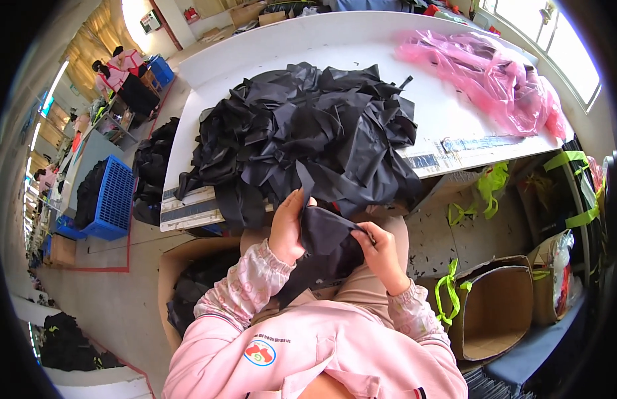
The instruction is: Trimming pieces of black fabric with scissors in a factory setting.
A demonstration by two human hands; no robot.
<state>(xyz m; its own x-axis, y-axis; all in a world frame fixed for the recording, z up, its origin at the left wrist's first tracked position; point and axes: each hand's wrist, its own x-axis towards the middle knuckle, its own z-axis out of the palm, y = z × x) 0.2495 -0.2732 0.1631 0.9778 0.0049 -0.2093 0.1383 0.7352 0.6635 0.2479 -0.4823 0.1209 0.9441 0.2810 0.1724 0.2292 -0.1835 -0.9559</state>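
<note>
A piece of black fabric (325,231) is stretched between my two hands, in front of the table edge and above my lap. My left hand (288,226) grips its left side, thumb up, with a strip of the cloth rising past the fingers. At the right corner, my right hand (380,251) pinches the edge between thumb and fingers. A small dark bit shows at those fingertips, too small to make out. Just beyond my hands, a large heap of black fabric pieces (302,126) covers the middle of the white table (208,73) and hangs over its near edge.
Crumpled pink plastic sheeting (494,80) lies on the table's right. A cardboard box (165,272) with black cloth stands by my left leg; another open carton (498,306) is at lower right. Left are a blue crate (109,199) and two people (125,80) farther back.
</note>
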